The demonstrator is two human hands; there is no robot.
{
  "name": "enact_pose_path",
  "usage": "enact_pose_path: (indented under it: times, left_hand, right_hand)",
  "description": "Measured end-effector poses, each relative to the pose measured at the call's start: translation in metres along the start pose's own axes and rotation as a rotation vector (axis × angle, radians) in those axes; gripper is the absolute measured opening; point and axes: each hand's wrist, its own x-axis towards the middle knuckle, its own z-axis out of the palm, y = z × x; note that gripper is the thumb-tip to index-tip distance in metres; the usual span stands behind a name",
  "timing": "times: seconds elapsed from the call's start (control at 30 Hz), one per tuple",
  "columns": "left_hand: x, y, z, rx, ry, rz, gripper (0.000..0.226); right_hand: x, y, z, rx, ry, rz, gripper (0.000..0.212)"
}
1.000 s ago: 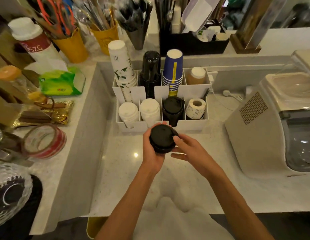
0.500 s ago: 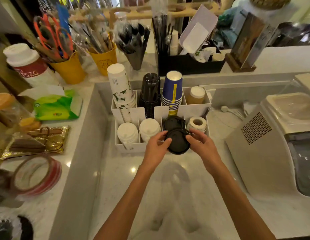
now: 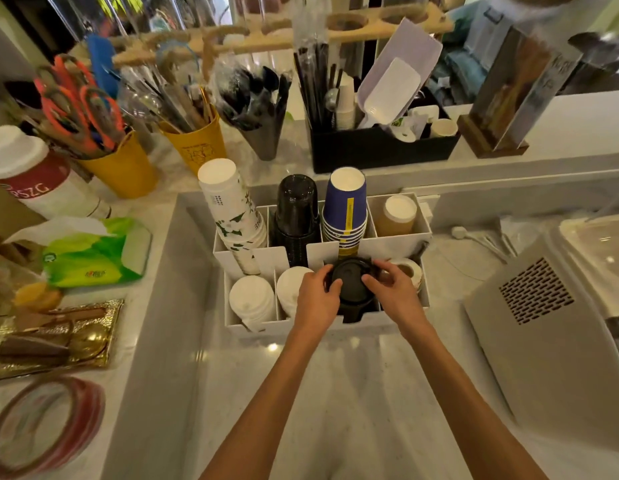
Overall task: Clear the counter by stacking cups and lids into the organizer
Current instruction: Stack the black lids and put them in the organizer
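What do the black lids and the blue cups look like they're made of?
Black lids: likely thin moulded plastic, slightly glossy, with a raised rim catching the light. Blue cups: apparently paper, matte, with a white lining showing at the upturned base.

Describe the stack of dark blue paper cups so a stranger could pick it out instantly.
Find the white compartmented plastic organizer at the middle of the pale counter. In its back row, third slot from the left, stands the stack of dark blue paper cups, upside down. Unlike the glossy black plastic cups on its left and the white leaf-printed paper cups beyond, it carries a yellow vertical stripe.
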Motion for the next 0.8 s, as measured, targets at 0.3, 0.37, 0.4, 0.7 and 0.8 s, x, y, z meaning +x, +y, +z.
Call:
enact_pose_path:
  times: [0.3,0.37,0.4,0.7,0.8]
  left_hand:
    - [-0.023,-0.041,-0.048,-0.050,0.465,0.015,0.022]
    - [-0.022,-0.065,-0.071,0.066,0.617,0.004,0.023]
    - [-0.019,-0.078,-0.081,0.137,0.628,-0.045,0.028]
    - [0.013,-0.125,-0.097,-0.170,0.221,-0.280,0.057]
    - [0.014,-0.126,-0.097,-0.152,0.220,-0.309,0.056]
  right_hand:
    - [0.016,0.005,0.004,-0.132,-0.011,0.047,0.051]
    - [0.015,0.005,0.005,-0.166,-0.005,0.066,0.053]
    - [0.014,0.004,0.006,-0.203,0.025,0.052,0.056]
    - [-0.012,-0.019,0.021,-1.102,-0.029,-0.474,0.082]
    - [-0.006,-0.025,0.022,-1.229,-0.193,-0.441,0.088]
